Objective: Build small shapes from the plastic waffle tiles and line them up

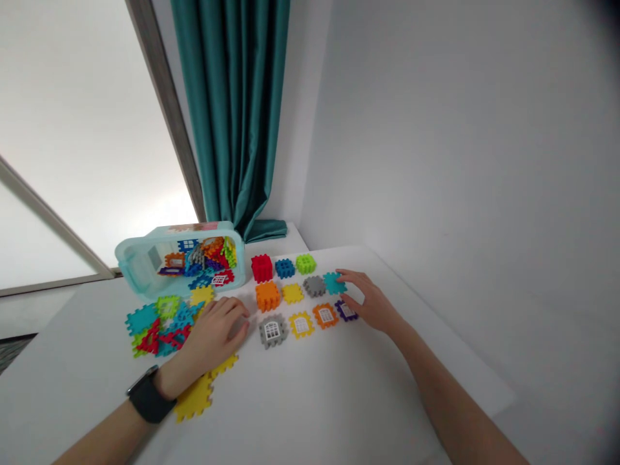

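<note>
Teal tile (333, 283) is sitting at the spread grip of the right hand (371, 302), whose low position is seemingly risking knocking the near purple tile (345, 310) askew.

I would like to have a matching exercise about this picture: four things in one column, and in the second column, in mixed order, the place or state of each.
Things:
1. watch
2. storage bin
3. right hand
4. red stack

Places or states:
A. at the turquoise tile
B. beside the dark blue stack
C. on the left wrist
D. lying on its side, opening toward the camera

Right pairs: 1-C, 2-D, 3-A, 4-B
</note>
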The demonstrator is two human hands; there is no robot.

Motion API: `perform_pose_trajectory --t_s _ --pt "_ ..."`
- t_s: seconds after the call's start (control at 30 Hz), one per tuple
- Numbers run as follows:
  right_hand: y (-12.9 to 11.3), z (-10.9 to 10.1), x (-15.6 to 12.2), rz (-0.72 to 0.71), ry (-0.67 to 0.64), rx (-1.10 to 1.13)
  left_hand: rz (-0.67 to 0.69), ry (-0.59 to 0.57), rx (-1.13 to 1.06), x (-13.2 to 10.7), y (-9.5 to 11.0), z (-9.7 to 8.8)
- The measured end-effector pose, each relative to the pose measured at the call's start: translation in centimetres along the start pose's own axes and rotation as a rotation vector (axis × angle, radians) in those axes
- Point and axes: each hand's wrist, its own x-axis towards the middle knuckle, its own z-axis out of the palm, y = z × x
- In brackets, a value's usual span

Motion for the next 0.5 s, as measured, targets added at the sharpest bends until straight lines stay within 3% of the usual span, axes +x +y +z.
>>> perform_pose_trajectory --t_s 0.1,0.27,0.5 --pt "2.2 -0.1 0.0 0.037 -0.014 -0.003 0.008 -0.061 0.005 -0.1 -0.4 0.7" --pt "5.1 0.2 0.5 0.134 -0.107 0.021 0.022 -0.067 0.023 -0.3 -1.1 1.7" --pt "6.5 0.7 1.2 0.165 -0.186 0.037 0.034 -0.064 0.03 -0.2 -1.1 1.5"
